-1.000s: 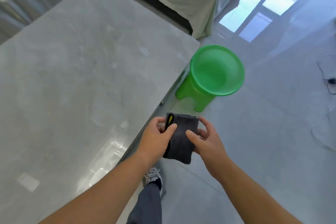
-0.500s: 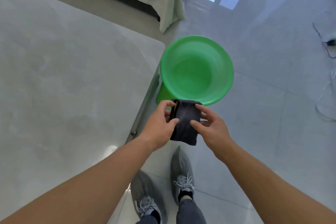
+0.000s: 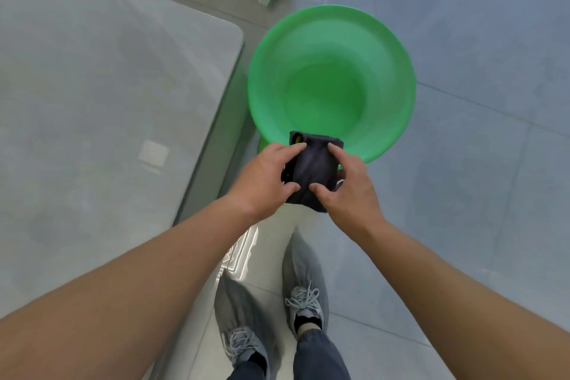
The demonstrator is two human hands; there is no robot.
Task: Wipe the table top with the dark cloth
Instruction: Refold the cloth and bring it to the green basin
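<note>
A: Dark cloth (image 3: 313,170), folded small, is held off the table top (image 3: 92,102), just past its right edge and over the near rim of the green basin (image 3: 331,71).

B: Your left hand (image 3: 262,177) grips its left side, your right hand (image 3: 351,191) its right, thumbs nearest you. Your grey shoes (image 3: 303,287) stand on the tiled floor (image 3: 462,225) below.

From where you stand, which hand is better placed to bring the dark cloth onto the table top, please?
Probably the left hand: both grip the dark cloth, but the table top lies on its side; the right hand is by the green basin.
</note>
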